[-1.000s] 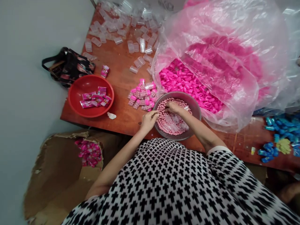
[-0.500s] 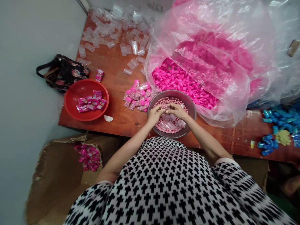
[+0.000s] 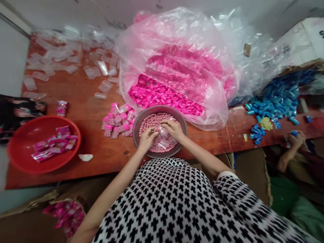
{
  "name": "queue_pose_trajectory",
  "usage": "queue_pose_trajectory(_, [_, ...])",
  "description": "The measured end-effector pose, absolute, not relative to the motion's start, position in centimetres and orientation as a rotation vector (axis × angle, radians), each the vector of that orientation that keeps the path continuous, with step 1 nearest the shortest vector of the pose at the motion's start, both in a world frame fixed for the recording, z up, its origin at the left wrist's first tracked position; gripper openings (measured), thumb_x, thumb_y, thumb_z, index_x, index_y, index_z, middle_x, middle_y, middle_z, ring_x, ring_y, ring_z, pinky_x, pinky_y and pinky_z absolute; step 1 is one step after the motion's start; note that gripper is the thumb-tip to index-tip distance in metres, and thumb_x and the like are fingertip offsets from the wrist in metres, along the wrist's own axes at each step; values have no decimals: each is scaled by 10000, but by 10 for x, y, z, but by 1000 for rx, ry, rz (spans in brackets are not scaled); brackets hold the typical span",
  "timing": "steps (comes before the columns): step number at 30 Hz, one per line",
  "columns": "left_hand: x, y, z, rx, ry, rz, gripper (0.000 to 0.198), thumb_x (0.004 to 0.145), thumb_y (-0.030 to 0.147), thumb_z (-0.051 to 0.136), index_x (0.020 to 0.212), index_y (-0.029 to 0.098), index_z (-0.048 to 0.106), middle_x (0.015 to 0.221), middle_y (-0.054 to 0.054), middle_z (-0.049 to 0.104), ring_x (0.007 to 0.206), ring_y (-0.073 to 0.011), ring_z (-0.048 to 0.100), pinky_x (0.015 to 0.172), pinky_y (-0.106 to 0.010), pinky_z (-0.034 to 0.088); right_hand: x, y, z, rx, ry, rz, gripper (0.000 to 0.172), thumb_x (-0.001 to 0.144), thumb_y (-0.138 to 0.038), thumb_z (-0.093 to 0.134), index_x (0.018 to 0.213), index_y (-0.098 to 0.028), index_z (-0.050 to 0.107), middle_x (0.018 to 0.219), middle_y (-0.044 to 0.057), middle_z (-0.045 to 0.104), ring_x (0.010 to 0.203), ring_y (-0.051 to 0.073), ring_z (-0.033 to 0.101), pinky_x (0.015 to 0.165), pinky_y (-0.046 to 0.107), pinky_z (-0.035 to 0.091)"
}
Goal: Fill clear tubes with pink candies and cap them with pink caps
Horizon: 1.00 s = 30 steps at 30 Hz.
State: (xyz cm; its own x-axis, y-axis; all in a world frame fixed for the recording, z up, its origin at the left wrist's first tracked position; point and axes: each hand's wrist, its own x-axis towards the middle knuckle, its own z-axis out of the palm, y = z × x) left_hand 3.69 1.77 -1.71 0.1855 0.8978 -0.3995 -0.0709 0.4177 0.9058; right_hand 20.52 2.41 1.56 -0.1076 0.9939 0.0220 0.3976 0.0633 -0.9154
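A grey bowl [image 3: 185, 131] stands at the table's front edge, filled with small pink balls [image 3: 152, 120]. Several clear plastic tubes [image 3: 162, 145] lie on the balls. Over the bowl's left side, my left hand [image 3: 147, 139] is closed in a pinch; what it holds, if anything, is too small to name. My right hand [image 3: 174, 130] reaches in from the right, its fingers closed around what looks like a clear tube. Left of the bowl is a pile of filled tubes with pink caps [image 3: 117, 120]. Behind it, loose pink caps [image 3: 164, 96] spill from a large clear bag [image 3: 215, 116].
A red bowl [image 3: 19, 152] with pink packets [image 3: 54, 145] is at left, near a dark floral bag [image 3: 27, 108]. Empty clear tubes [image 3: 50, 60] lie at back left. Blue pieces [image 3: 275, 101] sit at right, near another person's hand [image 3: 295, 143]. An open carton [image 3: 30, 216] stands below.
The view has swung right, bringing the other person's hands into sight. My hands, fingertips together before, are now slightly apart over the bowl.
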Motion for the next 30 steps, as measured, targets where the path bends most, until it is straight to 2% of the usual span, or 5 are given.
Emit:
queue_pose_trajectory(4, [45,17,-11,1048,1081,798,351,665,389,677,924,163,606,867,-22,652,825,-172,631,789,-338,536,202,20,22,-1252,-1849,1002,281,902,-296,480,1111,-208,647,1152,66,664,1112,162,582,992,322,426])
queue_pose_trajectory(7, [47,19,-6,1079,1126,821,331,694,367,652,959,176,600,890,-20,653,841,-173,635,789,-333,535,220,25,21,-1355,-1785,1002,320,926,-315,426,1161,-218,620,1163,52,663,1071,151,606,951,297,451])
queue_pose_trajectory(15, [39,15,4,1234,1196,859,301,732,330,633,997,189,608,897,-18,671,810,-151,632,762,-286,521,346,74,8,-2657,-2132,500,384,931,-175,302,1127,-84,619,1066,202,657,992,255,605,854,352,421])
queue_pose_trajectory(23, [39,16,14,1221,1266,859,304,730,320,634,1004,191,652,850,-13,672,778,-156,623,733,-274,519,361,87,-6,-2508,-2535,530,416,926,-118,261,1238,-101,536,1201,217,581,1008,264,579,796,377,424])
queue_pose_trajectory(30, [50,13,16,1129,1225,850,322,721,345,649,999,186,681,900,-25,709,813,-179,649,771,-311,535,376,77,10,-2481,-2434,425,311,895,-206,411,1100,-104,622,1112,195,621,984,251,569,780,332,420])
